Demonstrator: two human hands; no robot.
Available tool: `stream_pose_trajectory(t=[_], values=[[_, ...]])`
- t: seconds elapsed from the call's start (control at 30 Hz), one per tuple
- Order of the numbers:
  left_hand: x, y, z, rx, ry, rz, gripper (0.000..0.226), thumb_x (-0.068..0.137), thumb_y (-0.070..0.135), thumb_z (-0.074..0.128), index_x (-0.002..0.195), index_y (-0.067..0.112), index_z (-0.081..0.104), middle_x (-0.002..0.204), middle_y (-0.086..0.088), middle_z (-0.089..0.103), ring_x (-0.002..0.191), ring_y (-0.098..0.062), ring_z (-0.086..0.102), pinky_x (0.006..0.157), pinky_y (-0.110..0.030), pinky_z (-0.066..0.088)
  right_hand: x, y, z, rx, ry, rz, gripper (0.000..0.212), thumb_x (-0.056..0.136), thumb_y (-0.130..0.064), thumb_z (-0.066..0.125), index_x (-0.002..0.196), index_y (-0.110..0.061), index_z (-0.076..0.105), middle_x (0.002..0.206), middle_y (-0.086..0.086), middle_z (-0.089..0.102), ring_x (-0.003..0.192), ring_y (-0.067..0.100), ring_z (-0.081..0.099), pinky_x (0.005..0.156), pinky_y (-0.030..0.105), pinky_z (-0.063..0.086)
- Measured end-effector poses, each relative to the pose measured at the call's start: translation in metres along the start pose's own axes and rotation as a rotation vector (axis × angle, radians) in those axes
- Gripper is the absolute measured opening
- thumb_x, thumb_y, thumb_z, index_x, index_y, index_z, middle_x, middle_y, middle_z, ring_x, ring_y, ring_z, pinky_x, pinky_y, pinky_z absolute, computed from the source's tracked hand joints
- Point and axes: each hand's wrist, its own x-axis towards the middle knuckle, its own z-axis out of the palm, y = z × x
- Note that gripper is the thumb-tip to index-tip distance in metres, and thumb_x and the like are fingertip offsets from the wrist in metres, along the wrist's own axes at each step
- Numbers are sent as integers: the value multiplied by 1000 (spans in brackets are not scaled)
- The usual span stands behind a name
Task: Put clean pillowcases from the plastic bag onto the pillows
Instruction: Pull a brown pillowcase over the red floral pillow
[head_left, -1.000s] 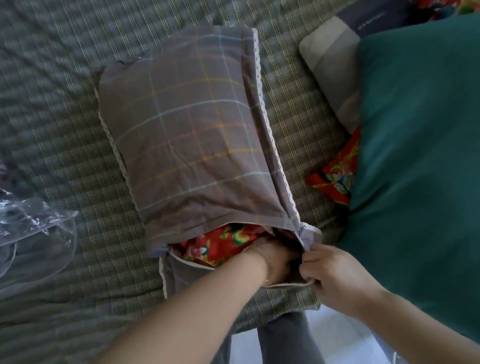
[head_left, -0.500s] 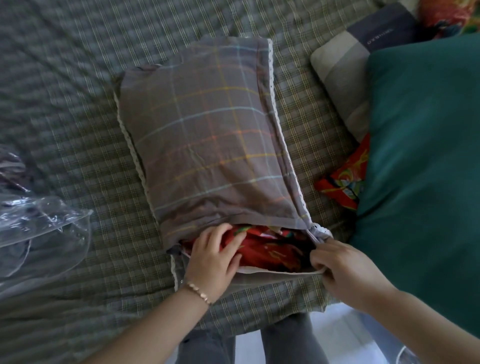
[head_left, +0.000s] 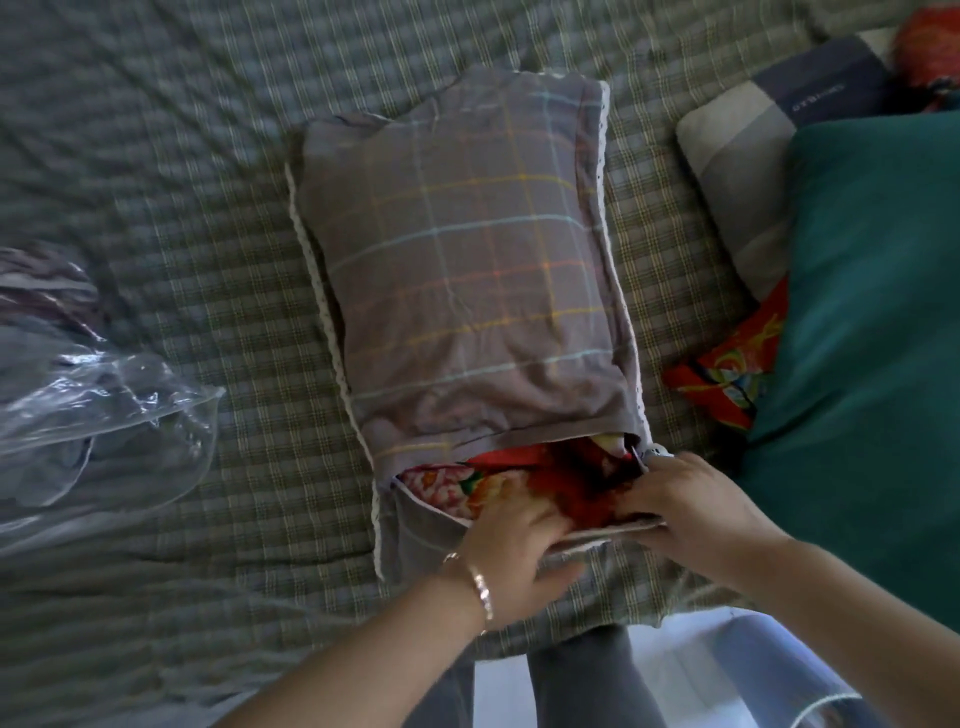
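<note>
A grey plaid pillowcase (head_left: 467, 291) with white lace trim covers most of a red floral pillow (head_left: 524, 473) lying on the bed. The pillow's end shows at the case's open near edge. My left hand (head_left: 511, 551), with a bracelet on the wrist, presses on the exposed pillow end and the lower flap. My right hand (head_left: 691, 506) pinches the case's opening at its right corner. A clear plastic bag (head_left: 98, 421) with folded cloth inside lies at the left.
The bed has a green checked sheet (head_left: 208, 208). A large teal pillow (head_left: 872, 338) fills the right side, with a second red floral pillow (head_left: 727, 374) and a grey striped cushion (head_left: 748, 156) beside it. The bed's near edge is just below my hands.
My left hand came out of the case's opening and now presses the pillow end from outside, further right. My right hand stays pinching the right corner.
</note>
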Motion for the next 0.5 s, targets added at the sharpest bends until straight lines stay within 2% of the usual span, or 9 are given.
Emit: stream_pose_trajectory(t=[0.07,0.13,0.23,0.3,0.33,0.4,0.47,0.5], values=[[-43,-13,-1,85,4,-58,30,80,47,45,84,23,62,80,10,62,73,-8,57,65,-18,51,5,-2,-8,-25,57,-40,21,69,-44,52,64,-34,70,57,-17,57,65,7,51,63,18,30],[-63,-31,-8,127,83,-150,26,79,45,44,69,27,59,68,16,58,66,-3,54,60,-19,49,9,-3,-10,-7,123,-10,28,73,-40,48,68,-28,73,60,-15,59,69,5,47,66,18,28],[-74,-73,-33,304,198,-273,39,79,51,40,53,28,57,58,18,56,63,-8,57,67,-26,46,20,-6,-3,30,219,159,37,81,-42,46,66,-22,72,60,-10,59,64,13,51,66,21,29],[-74,-100,-52,388,215,-273,42,79,50,38,52,28,61,60,16,59,66,-11,60,77,-33,47,30,-7,3,-1,280,269,40,84,-42,45,65,-19,72,62,-7,60,64,21,53,66,30,37],[-71,-109,-59,390,222,-262,41,80,48,39,54,27,62,61,15,60,70,-11,59,81,-35,42,37,-8,5,-31,294,336,38,85,-40,47,67,-18,73,66,-4,64,66,25,55,66,34,40],[-61,-116,-70,301,266,-282,40,81,46,41,57,23,62,59,11,60,72,-13,55,75,-30,37,55,-14,8,-69,268,530,26,90,-31,54,83,-18,75,89,2,70,83,31,55,74,39,40],[-48,-120,-72,119,323,-354,34,83,42,48,62,17,61,61,7,58,69,-18,55,65,-28,43,75,-17,14,-77,130,765,28,94,-32,46,105,-23,70,117,1,63,104,29,47,86,39,36],[-43,-124,-71,8,358,-419,25,83,34,56,69,15,63,68,4,58,71,-21,55,66,-31,47,83,-17,18,-97,49,841,32,96,-33,40,114,-25,65,125,0,57,111,28,43,91,39,35]])
